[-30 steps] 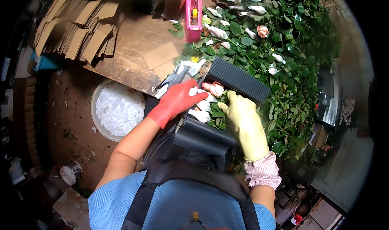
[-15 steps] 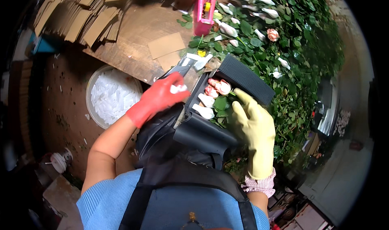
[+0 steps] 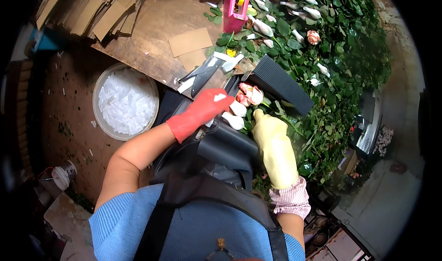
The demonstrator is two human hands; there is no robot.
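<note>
My left hand (image 3: pixel 209 107), in a red glove, is closed on a small white piece (image 3: pixel 220 96), beside two white-netted buds (image 3: pixel 233 120) and pink-edged roses (image 3: pixel 250 94) in a black padded trough (image 3: pixel 223 141). My right hand (image 3: pixel 271 141), in a pale yellow glove, has curled fingers among stems and leaves below the roses; what they grip is hidden. A ribbed black flap (image 3: pixel 281 84) rises along the trough's far side. Metal strips (image 3: pixel 202 77) and loose white nets (image 3: pixel 230 64) lie at the table's edge beyond my left hand.
A wooden table (image 3: pixel 161 21) holds cardboard stacks (image 3: pixel 92 12), loose cards (image 3: pixel 189 42) and a pink tape dispenser (image 3: pixel 235 10). A tub of white pieces (image 3: pixel 124 102) stands at left, a small bucket (image 3: pixel 62 176) below it. Leafy roses (image 3: pixel 345 44) are heaped at right.
Over the last half second my left hand has moved rightward, back to the buds. My right hand's spread fingers have drawn together among the stems. The view has shifted slightly.
</note>
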